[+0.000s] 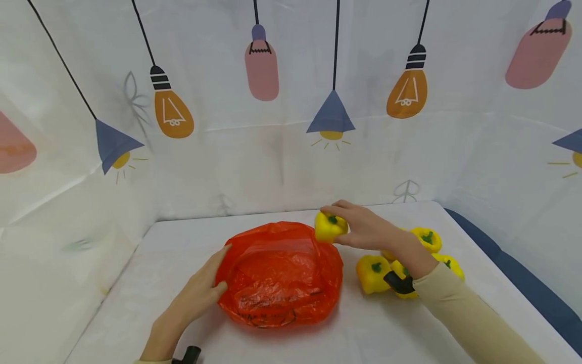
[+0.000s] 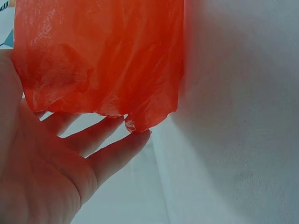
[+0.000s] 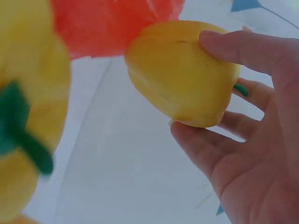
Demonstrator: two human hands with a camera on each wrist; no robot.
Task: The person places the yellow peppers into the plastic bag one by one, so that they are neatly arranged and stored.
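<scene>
With our right hand [image 1: 366, 227] we pinch a glossy yellow, blocky bell pepper with a short green stem [image 1: 328, 228], the thumb on one side and fingertips on the other, the gap between them only as wide as the fruit. That held pepper sits at the right rim of a rounded, crinkled red plastic bag [image 1: 277, 278] (whether the two touch, we cannot tell). The fingers of our left hand [image 1: 197, 293] are spread and nearly straight, their tips touching the bag's left edge, and the thumb stands apart from them. Dark print marks the bag on the side nearer us, to the right of that thumb. Beneath and beside our right wrist, behind the gripping fingers, a cluster of similar yellow peppers with green stems [image 1: 373, 278] rests on a smooth white tabletop [image 1: 364, 333].
</scene>
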